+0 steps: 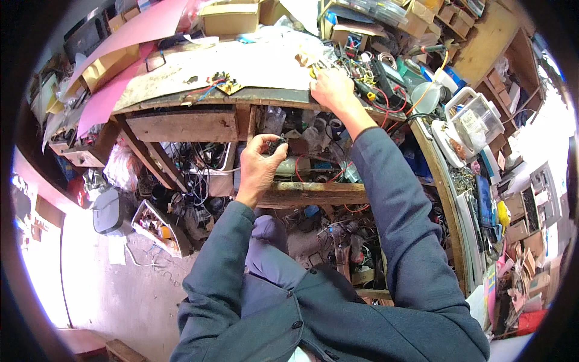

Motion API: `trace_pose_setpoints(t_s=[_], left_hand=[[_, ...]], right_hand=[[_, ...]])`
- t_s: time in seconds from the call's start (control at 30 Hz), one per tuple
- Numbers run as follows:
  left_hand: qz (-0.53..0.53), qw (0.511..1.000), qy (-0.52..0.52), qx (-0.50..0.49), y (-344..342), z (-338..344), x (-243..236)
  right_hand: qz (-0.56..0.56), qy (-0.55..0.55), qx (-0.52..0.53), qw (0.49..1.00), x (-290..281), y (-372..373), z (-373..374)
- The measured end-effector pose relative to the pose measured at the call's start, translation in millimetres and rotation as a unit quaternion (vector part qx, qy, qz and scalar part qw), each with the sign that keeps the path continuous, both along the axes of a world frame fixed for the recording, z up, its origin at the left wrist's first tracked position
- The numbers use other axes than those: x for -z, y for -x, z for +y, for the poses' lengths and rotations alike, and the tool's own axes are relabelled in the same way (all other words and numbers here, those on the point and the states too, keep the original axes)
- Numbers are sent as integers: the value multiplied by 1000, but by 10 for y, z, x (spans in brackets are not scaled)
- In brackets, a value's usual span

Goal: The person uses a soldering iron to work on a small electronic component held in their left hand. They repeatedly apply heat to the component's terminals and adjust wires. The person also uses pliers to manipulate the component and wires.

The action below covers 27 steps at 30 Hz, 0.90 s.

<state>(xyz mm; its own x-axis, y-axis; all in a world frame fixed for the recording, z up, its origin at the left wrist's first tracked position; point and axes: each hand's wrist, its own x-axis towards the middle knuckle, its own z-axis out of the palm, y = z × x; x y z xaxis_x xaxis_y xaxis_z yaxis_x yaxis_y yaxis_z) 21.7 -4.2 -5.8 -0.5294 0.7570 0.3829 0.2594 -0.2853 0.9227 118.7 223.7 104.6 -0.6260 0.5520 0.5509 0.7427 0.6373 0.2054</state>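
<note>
My left hand (258,168) is raised in front of the bench's open drawer. Its thumb and fingers pinch a small dark part (276,144), whose exact kind I cannot make out. My right hand (335,92) reaches over the bench top at the edge of the clutter. Its fingers are bent together at something small and yellow, mostly hidden by the hand. Just right of it lie a yellow-and-black tool handle (365,90) and a tangle of red and black wires. A small circuit board with wires (227,83) rests on the white sheet (163,84) to the left.
Below the bench top, the open drawer (319,187) holds bags, cables and parts. A clear plastic box (475,122) stands at the right. Cardboard boxes (230,19) line the back. On the floor at left are a dark bin (112,211) and a white tray of parts (158,229).
</note>
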Motion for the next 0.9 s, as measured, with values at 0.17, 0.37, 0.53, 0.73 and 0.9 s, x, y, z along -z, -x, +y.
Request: trace_pose_setpoints(t_s=[0.17,0.37,0.53,0.73,0.9], left_hand=[[-83,996,-17,38,-16,45,86],[-107,993,-21,47,11,9,12],[-107,990,-53,80,3,54,15],[-118,989,-46,71,39,9,6],[-166,979,-56,103,17,46,-4]], right_hand=[[-94,30,29,995,222,52,379],[-65,132,104,984,-131,12,7],[-41,223,137,964,-145,36,201],[54,171,74,981,-99,24,164],[328,236,10,915,-320,-220,343]])
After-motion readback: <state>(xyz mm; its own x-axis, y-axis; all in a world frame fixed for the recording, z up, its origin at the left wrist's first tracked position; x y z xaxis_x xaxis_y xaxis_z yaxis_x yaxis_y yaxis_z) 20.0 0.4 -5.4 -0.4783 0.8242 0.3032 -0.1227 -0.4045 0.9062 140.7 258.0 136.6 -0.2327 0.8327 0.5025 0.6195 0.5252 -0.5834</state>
